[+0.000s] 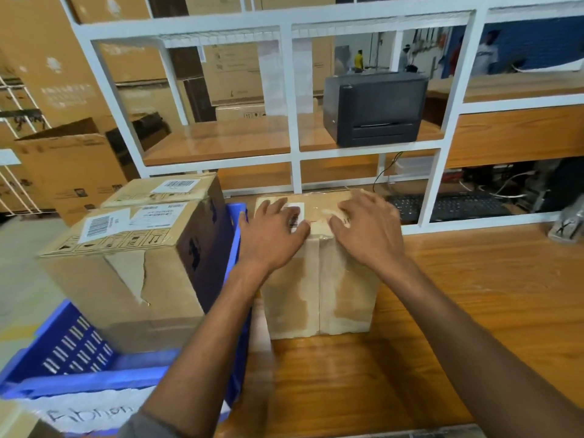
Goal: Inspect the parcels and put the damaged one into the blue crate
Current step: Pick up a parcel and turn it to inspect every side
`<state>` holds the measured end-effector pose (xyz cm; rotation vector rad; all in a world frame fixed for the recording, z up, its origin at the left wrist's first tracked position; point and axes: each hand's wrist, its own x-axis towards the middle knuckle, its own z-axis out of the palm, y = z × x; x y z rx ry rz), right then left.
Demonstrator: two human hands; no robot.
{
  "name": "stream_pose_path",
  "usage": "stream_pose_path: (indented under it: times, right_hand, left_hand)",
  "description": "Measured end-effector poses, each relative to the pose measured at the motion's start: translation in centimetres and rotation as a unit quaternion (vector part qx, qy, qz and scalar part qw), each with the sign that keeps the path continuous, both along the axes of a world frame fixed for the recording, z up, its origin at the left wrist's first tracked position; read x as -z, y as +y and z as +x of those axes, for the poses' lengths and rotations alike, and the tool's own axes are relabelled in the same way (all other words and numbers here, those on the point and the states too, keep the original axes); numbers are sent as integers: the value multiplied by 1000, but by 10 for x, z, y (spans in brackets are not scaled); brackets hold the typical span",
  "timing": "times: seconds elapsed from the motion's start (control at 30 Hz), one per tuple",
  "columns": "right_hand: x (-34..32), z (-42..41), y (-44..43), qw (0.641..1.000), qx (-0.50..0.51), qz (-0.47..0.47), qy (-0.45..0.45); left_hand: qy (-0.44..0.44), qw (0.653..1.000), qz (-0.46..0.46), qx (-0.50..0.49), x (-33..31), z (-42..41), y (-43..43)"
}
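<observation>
1. The only view comes from the person's head and looks forward and down over both forearms onto a wooden table [474, 295].
2. It sits close. The left hand [271, 238] and right hand [369, 232] rest on a parcel [344, 289] near mid-frame.
3. The lens is wide. The white shelf frame [292, 90] behind leans outward at the sides, and the blue crate [72, 346] fills the lower left corner.

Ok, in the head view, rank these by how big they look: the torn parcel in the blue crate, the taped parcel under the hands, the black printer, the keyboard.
1. torn parcel
2. taped parcel
3. black printer
4. keyboard
The printer sits farther back, so its true size against the parcels is unsure.
</observation>
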<state>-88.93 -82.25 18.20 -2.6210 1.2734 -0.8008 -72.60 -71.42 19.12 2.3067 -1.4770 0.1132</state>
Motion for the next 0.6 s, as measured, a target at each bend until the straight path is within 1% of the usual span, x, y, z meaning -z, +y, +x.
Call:
stream_pose_path:
  times: [0.03, 0.07, 0.1, 0.17, 0.2, 0.27, 0.33, 0.43, 0.5, 0.6]
  right_hand:
    - [7, -7, 6, 996, 19, 37, -75]
    - [13, -13, 12, 985, 27, 84, -148]
    - [19, -18, 17, 971, 25, 124, -204]
    - [24, -25, 27, 952, 20, 152, -265]
    - [23, -29, 31, 945, 19, 158, -286]
    - [15, -38, 40, 934, 20, 174, -311]
    - [6, -49, 51, 938, 21, 152, -310]
    - [-1, -60, 69, 954, 11, 78, -289]
    - [0, -62, 80, 956, -5, 22, -293]
    - [11, -60, 91, 953, -36, -97, -283]
  left_hand:
    - [2, 999, -44, -29, 9, -5, 6]
    - [20, 995, -85, -51, 17, -13, 13]
    - [60, 989, -123, -62, 24, -20, 18]
    - [162, 968, -185, -49, 33, -28, 24]
    - [196, 959, -202, -35, 35, -29, 24]
    - [223, 950, -219, -5, 33, -24, 24]
    - [231, 943, -239, 17, 26, -14, 23]
    - [275, 923, -268, 36, 17, 1, 20]
    - [320, 906, -271, 50, 16, 7, 19]
    - [408, 879, -244, 33, 22, 10, 18]
